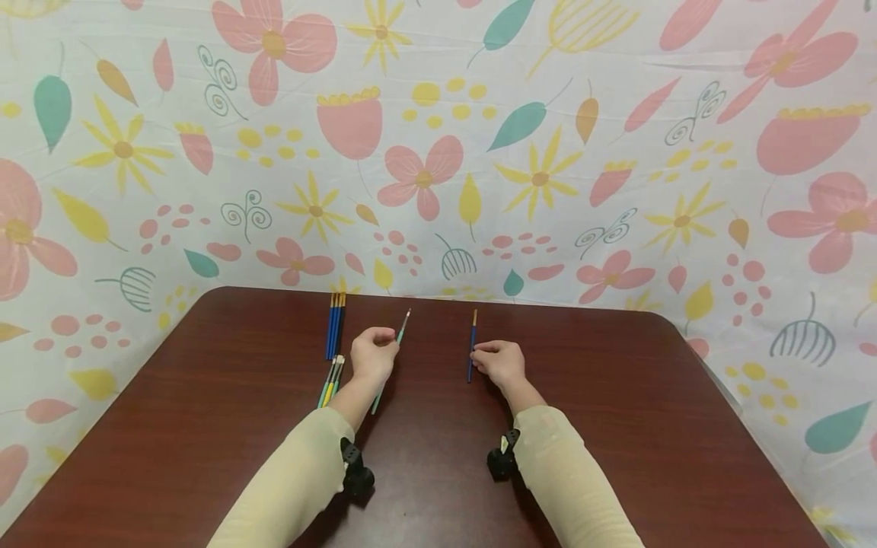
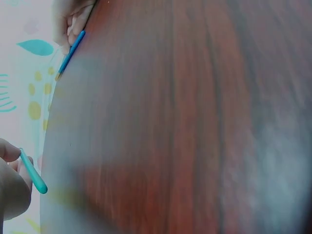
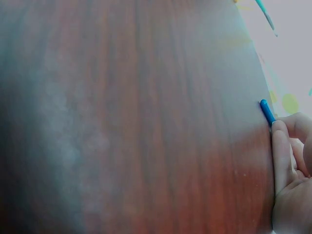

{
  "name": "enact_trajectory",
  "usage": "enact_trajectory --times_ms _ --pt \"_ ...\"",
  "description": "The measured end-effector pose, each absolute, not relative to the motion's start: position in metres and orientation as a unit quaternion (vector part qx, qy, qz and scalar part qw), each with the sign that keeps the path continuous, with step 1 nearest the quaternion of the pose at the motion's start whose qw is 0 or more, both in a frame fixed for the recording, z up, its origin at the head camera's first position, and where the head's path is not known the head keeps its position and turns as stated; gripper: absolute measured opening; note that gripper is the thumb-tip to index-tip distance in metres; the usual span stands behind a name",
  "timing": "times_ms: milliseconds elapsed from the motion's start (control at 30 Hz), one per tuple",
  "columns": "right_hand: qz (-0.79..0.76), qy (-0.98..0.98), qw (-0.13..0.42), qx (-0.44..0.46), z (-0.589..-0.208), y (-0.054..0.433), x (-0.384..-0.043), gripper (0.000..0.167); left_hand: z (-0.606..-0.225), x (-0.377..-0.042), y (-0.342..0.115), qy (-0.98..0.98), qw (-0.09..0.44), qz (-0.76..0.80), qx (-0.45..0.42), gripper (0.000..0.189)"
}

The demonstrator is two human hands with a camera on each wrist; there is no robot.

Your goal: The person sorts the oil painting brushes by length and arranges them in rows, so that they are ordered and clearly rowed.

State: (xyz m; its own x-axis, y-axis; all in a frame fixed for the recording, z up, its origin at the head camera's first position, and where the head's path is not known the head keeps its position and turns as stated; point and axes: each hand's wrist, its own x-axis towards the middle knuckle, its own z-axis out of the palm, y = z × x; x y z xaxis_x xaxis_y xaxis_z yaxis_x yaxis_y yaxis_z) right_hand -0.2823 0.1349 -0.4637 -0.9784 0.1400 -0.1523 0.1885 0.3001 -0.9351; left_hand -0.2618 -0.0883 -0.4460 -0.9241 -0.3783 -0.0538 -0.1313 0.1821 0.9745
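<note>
My left hand (image 1: 374, 355) pinches a slim teal-handled paintbrush (image 1: 402, 329) between thumb and finger, its bristles pointing away from me. In the left wrist view the rounded end of that teal handle (image 2: 35, 175) shows below the fingers. To the right, my right hand (image 1: 502, 361) pinches a blue paintbrush (image 1: 473, 335) by its handle, the brown bristle tip pointing to the far edge. The right wrist view has the blue handle end (image 3: 266, 111) sticking out past the thumb and finger, close over the table.
Left of my left hand lie several blue brushes (image 1: 333, 327) side by side near the far edge. Closer to me is a group of teal and yellow brushes (image 1: 331, 384), partly behind the left forearm. A flowered cloth (image 1: 425, 183) hangs behind the brown table (image 1: 617, 396).
</note>
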Motion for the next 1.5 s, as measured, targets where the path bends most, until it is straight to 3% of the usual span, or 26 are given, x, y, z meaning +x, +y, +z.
enact_trajectory --times_ms 1500 --pt "-0.566 0.817 0.031 0.104 -0.463 0.135 -0.281 0.023 -0.439 -0.219 -0.167 -0.769 0.121 -0.602 0.181 0.023"
